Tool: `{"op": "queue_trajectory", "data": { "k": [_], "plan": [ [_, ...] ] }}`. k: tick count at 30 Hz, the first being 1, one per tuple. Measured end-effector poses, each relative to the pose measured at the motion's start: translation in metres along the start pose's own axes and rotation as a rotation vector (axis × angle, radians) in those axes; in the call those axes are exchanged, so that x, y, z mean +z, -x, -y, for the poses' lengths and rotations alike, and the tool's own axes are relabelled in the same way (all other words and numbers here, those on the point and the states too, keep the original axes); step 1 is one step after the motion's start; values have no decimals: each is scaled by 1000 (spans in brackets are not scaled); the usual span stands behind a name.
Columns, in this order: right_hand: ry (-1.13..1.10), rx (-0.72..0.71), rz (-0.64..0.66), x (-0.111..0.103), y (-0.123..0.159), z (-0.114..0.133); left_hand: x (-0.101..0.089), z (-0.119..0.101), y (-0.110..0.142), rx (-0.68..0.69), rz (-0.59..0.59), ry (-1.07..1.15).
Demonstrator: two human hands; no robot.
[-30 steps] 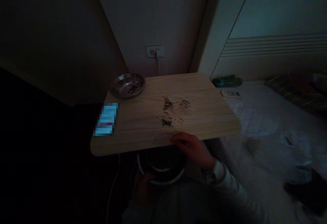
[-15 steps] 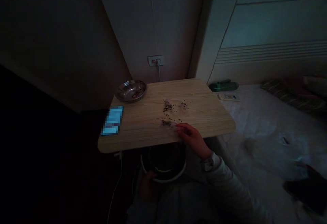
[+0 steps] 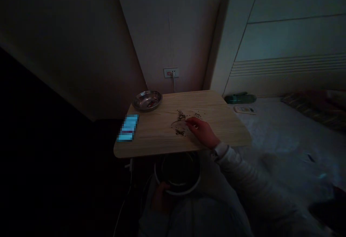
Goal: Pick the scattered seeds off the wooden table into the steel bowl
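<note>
Over the wooden table [image 3: 151, 139], my right hand [image 3: 202, 132] pinches a thin, see-through piece, perhaps plastic [image 3: 177, 123]; its exact kind is too dim to make out. Around it lie small dark grains [image 3: 181, 115], some beyond the piece and a small heap on the near side. Below the table's front edge, my left hand [image 3: 161, 194] has its fingers closed on the rim of a round, dark bin with a pale rim [image 3: 186, 191]. The bin's inside is too dark to read.
A steel bowl [image 3: 147, 101] stands at the table's back left, and a phone with a lit, blurred screen [image 3: 128, 128] lies in front of it. To the right, a green bottle [image 3: 240, 98] and a pale remote [image 3: 244, 110] rest on the bed. A white cable [image 3: 123, 204] hangs at left.
My right hand has moved away from me across the table with the see-through piece, from the nearer heap toward the farther grains. The left hand stays on the bin. The view has shifted slightly.
</note>
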State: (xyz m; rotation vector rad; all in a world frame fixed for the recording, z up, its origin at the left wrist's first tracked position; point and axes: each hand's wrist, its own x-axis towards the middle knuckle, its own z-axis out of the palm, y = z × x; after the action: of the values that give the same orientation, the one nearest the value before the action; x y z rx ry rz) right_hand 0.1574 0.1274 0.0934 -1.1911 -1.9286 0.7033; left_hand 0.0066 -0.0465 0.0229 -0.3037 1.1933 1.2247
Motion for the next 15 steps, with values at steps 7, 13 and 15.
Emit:
{"op": "queue_trajectory", "data": {
  "k": [7,13,15],
  "plan": [
    [458,-161,178,11,-24,1,-1,0,-1,18,-36,-66],
    [637,-289,349,14,-30,5,-10,4,-10,43,-39,-88],
    [646,-313,365,16,-29,3,-16,6,-17,38,4,-57]
  ]
}}
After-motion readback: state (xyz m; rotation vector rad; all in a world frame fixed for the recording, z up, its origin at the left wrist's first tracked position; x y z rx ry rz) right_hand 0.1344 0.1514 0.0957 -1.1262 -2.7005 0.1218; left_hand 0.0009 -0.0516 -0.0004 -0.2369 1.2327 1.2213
